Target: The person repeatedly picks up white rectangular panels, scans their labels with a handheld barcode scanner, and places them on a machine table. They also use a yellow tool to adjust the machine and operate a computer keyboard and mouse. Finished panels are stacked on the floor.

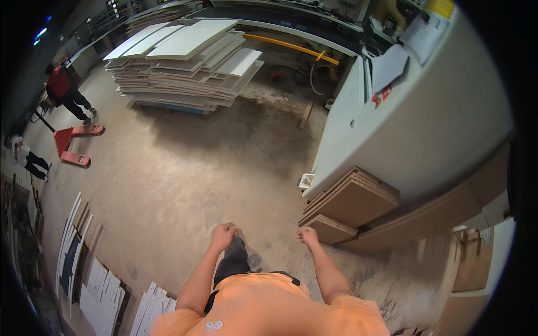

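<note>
My left hand (225, 235) hangs in front of my dark trousers, its fingers curled in, and nothing shows in it. On the other side, my right hand (307, 236) is loosely closed as well, with no object visible in it. Nearest to that hand is a stack of brown boards (358, 196) leaning beside the large white machine housing (426, 123). A smaller brown board stack (330, 228) sits just right of my right hand; whether the fingers touch it I cannot tell, though they appear apart.
Ahead stands a tall pile of white panels (185, 73) on a blue base. To the left are a red pallet jack (72, 140), a person in a red top (60, 83) and another person (25, 157). White strips and boards (101, 297) lie at lower left.
</note>
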### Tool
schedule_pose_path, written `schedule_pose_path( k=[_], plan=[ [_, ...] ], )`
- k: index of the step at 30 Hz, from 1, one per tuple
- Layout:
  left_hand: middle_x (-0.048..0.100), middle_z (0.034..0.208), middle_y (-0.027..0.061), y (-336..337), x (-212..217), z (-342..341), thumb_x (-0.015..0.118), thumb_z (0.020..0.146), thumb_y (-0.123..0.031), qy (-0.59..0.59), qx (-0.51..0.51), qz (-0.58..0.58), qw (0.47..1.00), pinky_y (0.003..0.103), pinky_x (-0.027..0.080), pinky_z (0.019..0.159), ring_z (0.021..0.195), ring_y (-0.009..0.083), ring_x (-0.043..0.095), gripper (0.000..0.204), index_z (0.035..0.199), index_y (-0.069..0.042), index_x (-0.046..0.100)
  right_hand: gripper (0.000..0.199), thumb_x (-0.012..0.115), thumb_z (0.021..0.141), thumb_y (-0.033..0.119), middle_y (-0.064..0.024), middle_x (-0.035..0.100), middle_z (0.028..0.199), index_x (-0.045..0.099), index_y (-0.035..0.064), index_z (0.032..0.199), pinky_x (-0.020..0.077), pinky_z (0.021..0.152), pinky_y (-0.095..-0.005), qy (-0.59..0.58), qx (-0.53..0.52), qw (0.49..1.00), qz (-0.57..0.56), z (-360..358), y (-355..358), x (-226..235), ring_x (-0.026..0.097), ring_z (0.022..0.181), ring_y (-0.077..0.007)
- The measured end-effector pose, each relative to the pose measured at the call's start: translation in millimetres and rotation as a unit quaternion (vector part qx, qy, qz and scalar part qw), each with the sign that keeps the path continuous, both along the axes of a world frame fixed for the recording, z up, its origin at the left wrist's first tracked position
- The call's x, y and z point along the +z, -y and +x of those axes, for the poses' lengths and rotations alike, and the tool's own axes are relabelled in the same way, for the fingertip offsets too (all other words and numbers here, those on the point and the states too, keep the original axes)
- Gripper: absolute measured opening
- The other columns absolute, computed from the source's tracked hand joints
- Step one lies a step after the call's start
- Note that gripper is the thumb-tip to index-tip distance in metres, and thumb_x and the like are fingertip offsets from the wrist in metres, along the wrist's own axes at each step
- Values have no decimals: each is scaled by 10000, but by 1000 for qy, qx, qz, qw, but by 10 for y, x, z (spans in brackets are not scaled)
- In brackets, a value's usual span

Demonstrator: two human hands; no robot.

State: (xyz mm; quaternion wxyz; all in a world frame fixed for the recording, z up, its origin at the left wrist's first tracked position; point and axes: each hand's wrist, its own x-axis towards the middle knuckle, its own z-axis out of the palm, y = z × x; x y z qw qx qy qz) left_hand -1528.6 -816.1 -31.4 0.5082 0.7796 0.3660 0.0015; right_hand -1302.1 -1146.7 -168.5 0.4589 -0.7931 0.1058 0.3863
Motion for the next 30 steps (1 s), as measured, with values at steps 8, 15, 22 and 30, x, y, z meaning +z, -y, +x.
schedule_pose_path(
  k=[8,15,22,30],
  plan=[
    [707,652,111,-2179,463,2240,613,950,-400,63,46,-108,991,344,463,496,499,168,582,500,689,16,707,159,603,876,150,-84,654,722,696,34,820,466,493,-355,-92,139,964,-207,-542,-232,-264,636,613,-182],
    [699,703,60,-4587,920,3982,616,960,-489,124,241,-177,946,278,239,379,437,76,383,430,743,-118,596,123,590,872,129,-67,638,729,672,49,826,465,493,-328,-99,76,979,-160,550,-1201,-18,616,607,-167],
    [740,832,189,-6918,1025,5373,638,930,-539,175,383,-72,904,301,325,385,532,168,667,630,1023,84,666,90,577,867,108,-50,622,737,648,63,832,465,493,-301,-64,82,985,-137,2654,-2032,-468,596,602,-153],
    [655,842,144,-7914,1133,5858,554,939,-618,16,489,-34,872,341,397,483,745,295,760,674,951,51,634,78,615,917,102,-59,665,806,650,45,957,454,496,-254,21,-37,999,1,6349,-3949,21,620,639,-135]
  ],
)
